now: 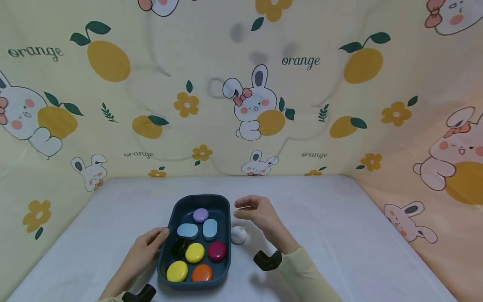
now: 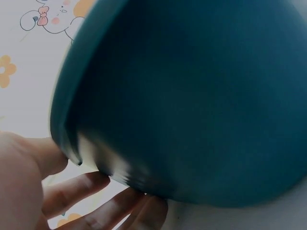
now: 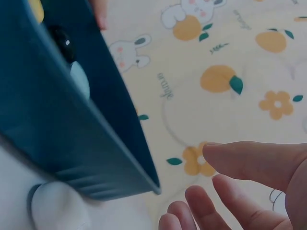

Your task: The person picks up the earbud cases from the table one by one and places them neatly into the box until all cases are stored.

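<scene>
A deep dark-blue tray (image 1: 216, 207) with rounded corners stands in front of me. Several smooth, rounded pieces lie in it: a purple one (image 1: 201, 215), two pale-blue ovals (image 1: 209, 229), a black one (image 1: 180, 247), a magenta one (image 1: 217, 251), two yellow ones (image 1: 195, 253) and an orange one (image 1: 202, 272). My left hand (image 1: 145, 249) holds the tray's left side, thumb at the rim and fingers against the outer wall. Beyond the right rim, my right hand (image 1: 258, 212) hovers with relaxed fingers and nothing in them. A white round piece (image 1: 238, 235) lies just outside the tray's right wall.
A white cloth covers the table (image 1: 313, 209). Behind it and along both sides hangs a cream curtain (image 1: 211, 50) printed with rabbits, oranges and flowers. Each wrist bears a black band-mounted device (image 1: 268, 261).
</scene>
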Tool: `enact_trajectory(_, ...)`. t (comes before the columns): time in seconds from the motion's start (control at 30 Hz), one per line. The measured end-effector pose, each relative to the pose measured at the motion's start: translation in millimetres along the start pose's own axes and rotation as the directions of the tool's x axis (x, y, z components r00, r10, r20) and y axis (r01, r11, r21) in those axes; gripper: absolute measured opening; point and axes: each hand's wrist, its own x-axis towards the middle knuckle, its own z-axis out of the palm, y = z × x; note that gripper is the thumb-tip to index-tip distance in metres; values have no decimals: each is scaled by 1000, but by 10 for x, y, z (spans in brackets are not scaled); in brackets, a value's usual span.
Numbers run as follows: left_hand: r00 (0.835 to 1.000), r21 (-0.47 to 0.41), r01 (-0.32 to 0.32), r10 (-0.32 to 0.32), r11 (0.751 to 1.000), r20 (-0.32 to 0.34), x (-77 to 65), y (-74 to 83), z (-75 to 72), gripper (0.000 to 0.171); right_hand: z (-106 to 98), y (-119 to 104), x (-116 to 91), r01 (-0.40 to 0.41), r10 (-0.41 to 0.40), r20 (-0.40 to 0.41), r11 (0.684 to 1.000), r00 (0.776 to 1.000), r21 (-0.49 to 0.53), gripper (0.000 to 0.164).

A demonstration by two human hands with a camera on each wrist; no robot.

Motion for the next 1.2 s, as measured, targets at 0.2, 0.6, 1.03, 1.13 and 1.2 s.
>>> enact_trajectory(0.2, 1000, 1, 0, 0, 1000, 5, -5, 1, 2, 76, 42, 118, -17, -10, 10, 1, 1000, 1000, -19, 28)
enact_trajectory(0.6, 1000, -16, 18, -18, 1000, 13, -27, 15, 1, 72, 22, 178, -51, -63, 66, 29, 993, 997, -98, 36)
enact_trajectory(1.03, 1000, -11, 26, -26, 1000, 7, -5, 10, 13, 74, 5, 363, -32, -75, 89, 67, 979, 994, -189, 45)
enact_trajectory(1.13, 1000, -8, 28, -28, 1000, 3, -5, 10, 14, 73, 9, 392, -31, -69, 88, 88, 977, 992, -201, 47)
enact_trajectory(1.2, 999, -8, 32, -32, 999, 1, -5, 11, 16, 73, 17, 406, -30, -64, 86, 100, 977, 991, -204, 48)
